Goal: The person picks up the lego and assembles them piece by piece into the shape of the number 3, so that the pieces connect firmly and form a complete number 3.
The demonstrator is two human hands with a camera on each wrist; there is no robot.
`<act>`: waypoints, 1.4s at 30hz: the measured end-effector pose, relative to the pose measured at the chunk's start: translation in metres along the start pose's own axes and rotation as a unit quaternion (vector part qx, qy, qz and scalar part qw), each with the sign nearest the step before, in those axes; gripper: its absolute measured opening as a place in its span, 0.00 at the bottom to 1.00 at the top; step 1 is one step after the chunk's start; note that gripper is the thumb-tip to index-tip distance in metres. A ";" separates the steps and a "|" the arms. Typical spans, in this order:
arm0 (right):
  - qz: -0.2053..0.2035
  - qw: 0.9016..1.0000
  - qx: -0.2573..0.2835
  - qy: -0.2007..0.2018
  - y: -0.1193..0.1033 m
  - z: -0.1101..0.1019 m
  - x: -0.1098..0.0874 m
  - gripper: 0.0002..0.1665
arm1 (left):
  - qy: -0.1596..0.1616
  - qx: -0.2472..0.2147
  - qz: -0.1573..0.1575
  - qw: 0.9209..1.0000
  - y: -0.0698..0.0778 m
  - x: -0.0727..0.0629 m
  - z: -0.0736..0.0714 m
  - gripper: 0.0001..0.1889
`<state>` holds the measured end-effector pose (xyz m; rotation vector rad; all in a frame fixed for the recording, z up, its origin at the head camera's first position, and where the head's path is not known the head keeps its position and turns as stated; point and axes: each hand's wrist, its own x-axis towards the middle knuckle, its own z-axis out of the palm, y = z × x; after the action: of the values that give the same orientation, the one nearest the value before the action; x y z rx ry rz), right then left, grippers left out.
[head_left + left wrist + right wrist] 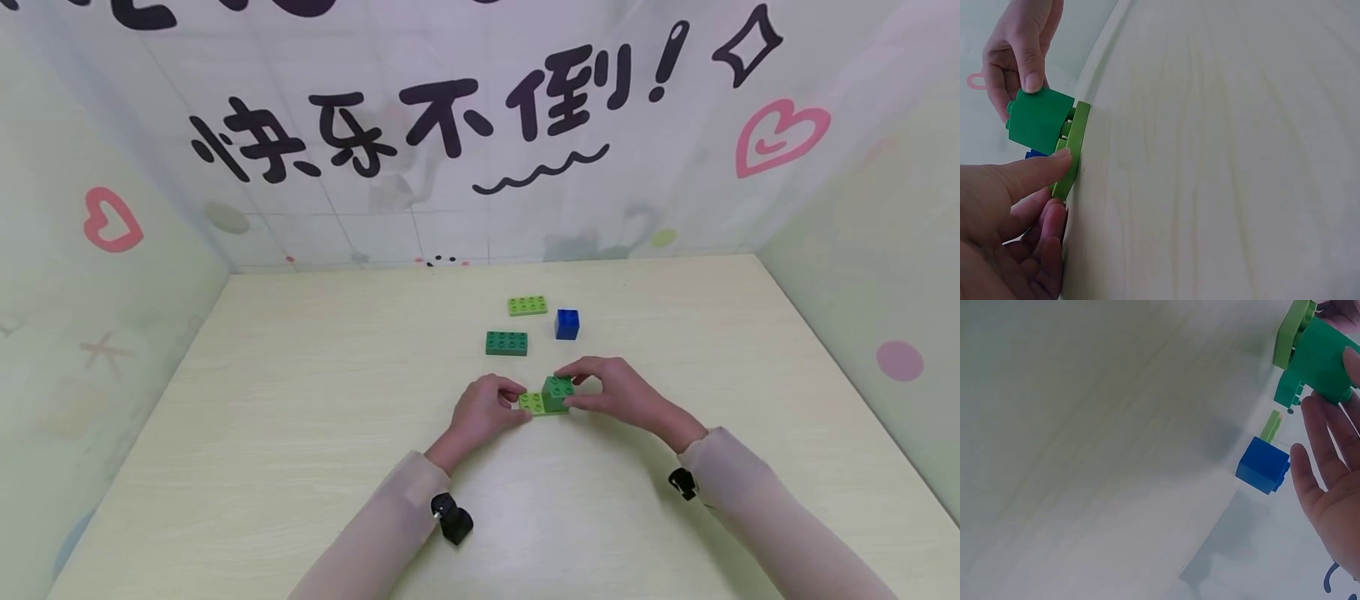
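Near the middle of the table, my left hand [483,410] pinches the left end of a flat light green building brick [531,403] between thumb and fingers. A taller green building brick [1040,119] sits over the other end of it. My right hand [621,392] holds this green brick by its sides with thumb and fingertips. In the left wrist view the green brick stands slightly tilted, and studs show in a narrow gap under it. The right wrist view shows the same green brick [1322,361] at the right fingers.
Beyond my hands on the pale table [300,400] lie a dark green flat brick [506,343], another light green flat brick [527,306] and a blue brick [567,325]. Printed curtains [420,208] enclose the table's back and sides.
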<state>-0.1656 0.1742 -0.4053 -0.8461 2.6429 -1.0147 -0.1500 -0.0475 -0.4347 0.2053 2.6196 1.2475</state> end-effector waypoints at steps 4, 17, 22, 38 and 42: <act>0.000 1.000 -0.003 -0.002 0.001 0.000 0.002 0.23 | 0.001 0.001 -0.004 1.000 0.000 0.000 -0.001 0.17; 0.014 0.999 0.027 -0.016 -0.001 0.002 0.013 0.22 | 0.004 0.003 -0.003 1.000 -0.004 0.001 -0.002 0.16; 0.017 0.999 0.034 -0.008 0.001 0.004 0.014 0.22 | 0.006 0.006 -0.003 1.000 -0.003 0.001 -0.004 0.16; 0.002 0.997 0.018 -0.070 -0.002 -0.009 0.016 0.22 | -0.016 0.003 -0.007 1.000 -0.001 0.003 -0.003 0.17; 0.001 0.994 0.016 -0.108 -0.004 -0.017 0.019 0.21 | -0.020 -0.001 -0.008 1.000 -0.001 0.004 -0.002 0.17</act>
<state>-0.1861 0.1703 -0.3892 -0.8912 2.4409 -0.9056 -0.1544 -0.0491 -0.4349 0.2072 2.5809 1.2297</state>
